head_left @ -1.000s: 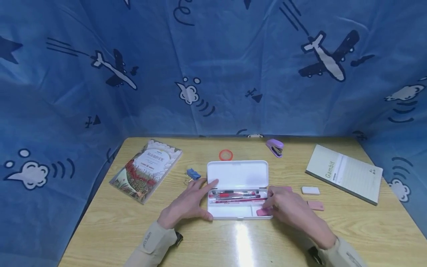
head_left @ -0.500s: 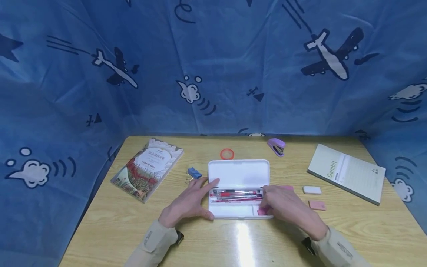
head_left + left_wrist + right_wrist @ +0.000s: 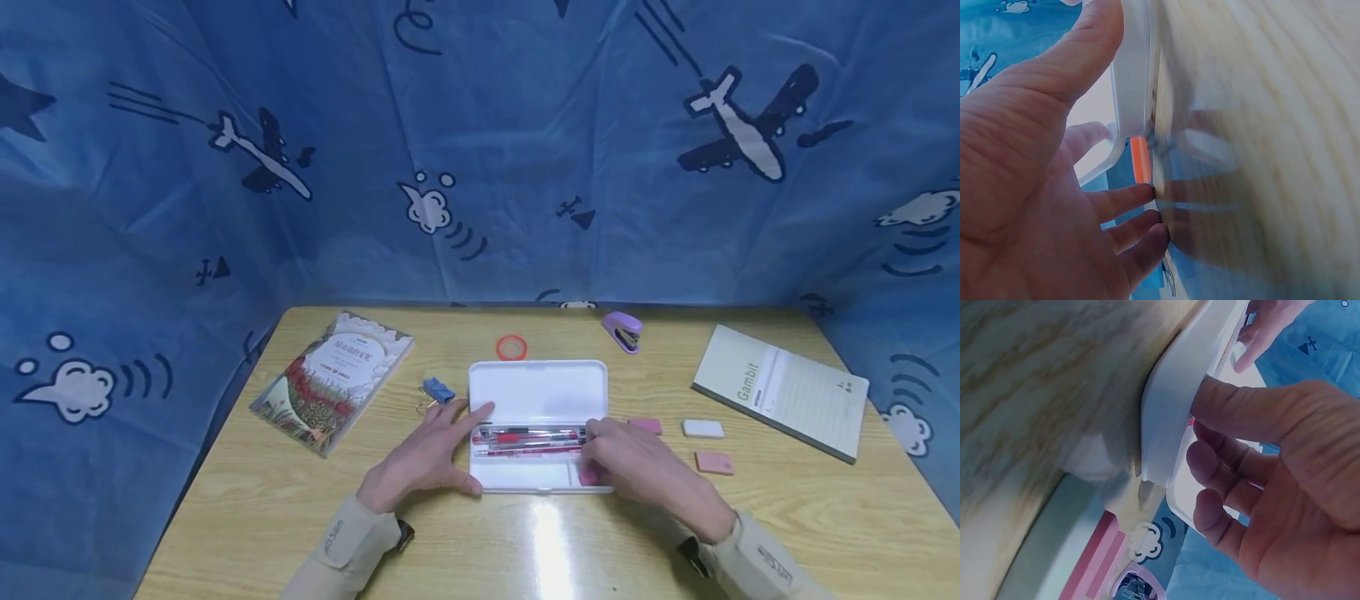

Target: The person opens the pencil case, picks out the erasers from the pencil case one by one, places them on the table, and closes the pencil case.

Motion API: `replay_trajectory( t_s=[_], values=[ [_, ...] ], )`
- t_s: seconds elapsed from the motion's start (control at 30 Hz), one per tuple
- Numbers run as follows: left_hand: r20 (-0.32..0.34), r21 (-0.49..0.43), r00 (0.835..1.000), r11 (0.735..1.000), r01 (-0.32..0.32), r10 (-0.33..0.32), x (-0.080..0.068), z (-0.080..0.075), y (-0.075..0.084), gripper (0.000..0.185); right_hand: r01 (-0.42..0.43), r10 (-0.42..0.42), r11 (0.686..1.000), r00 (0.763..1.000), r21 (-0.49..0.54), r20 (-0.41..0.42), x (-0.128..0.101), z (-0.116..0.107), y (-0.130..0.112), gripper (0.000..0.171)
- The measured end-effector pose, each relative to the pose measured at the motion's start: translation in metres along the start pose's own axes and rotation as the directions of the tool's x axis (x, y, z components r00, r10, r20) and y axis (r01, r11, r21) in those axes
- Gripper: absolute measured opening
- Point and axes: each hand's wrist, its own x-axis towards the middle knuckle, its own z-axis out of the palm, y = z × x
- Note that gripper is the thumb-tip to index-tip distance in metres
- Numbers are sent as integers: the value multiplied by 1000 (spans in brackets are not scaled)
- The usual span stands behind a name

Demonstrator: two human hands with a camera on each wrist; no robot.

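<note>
Pens (image 3: 527, 439) are laid in a row inside an open white pencil case (image 3: 537, 390), which is set flat near the middle of the wooden table (image 3: 225, 508), its lid folded back to the far side. The case is framed by both hands. The left hand (image 3: 426, 458) is laid on the table against the case's left end, fingers relaxed and spread, thumb touching the near left corner and a fingertip resting by the hinge; nothing is grasped. The right hand (image 3: 637, 463) is placed over the case's right end, thumb on the rim and fingers curled loosely into the tray, where a pink eraser (image 3: 587, 476) is partly covered; whether the eraser is pinched cannot be told.

Just right of the case, a second pink eraser (image 3: 647, 426), a white eraser (image 3: 702, 428) and a third pink eraser (image 3: 713, 462) are seen. A green notepad (image 3: 780, 390) is placed at the far right, a purple stapler (image 3: 620, 330) and a red tape ring (image 3: 511, 347) beyond the case, a blue binder clip (image 3: 435, 390) and a book (image 3: 332, 382) to the left.
</note>
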Motion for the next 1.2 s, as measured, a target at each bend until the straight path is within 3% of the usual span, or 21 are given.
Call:
replay_trajectory(
  t_s=[0.4, 0.6, 0.87, 1.2],
  values=[
    [-6, 1, 1000, 1000, -1, 1, 0, 1, 0, 117, -55, 54, 997, 998, 59, 15, 0, -2, 3, 27],
    [-7, 9, 1000, 1000, -9, 9, 0, 2, -1, 117, -85, 95, 990, 992, 113, -88, -7, -10, 5, 25],
    [-7, 10, 1000, 1000, -4, 5, 1, 2, 0, 116, -33, 124, 946, 956, 323, -264, -30, -17, 19, 22],
    [-8, 3, 1000, 1000, 4, -4, 1, 1, 1, 117, -182, 298, 919, 901, 349, -315, -83, -26, 41, 23]
  ],
)
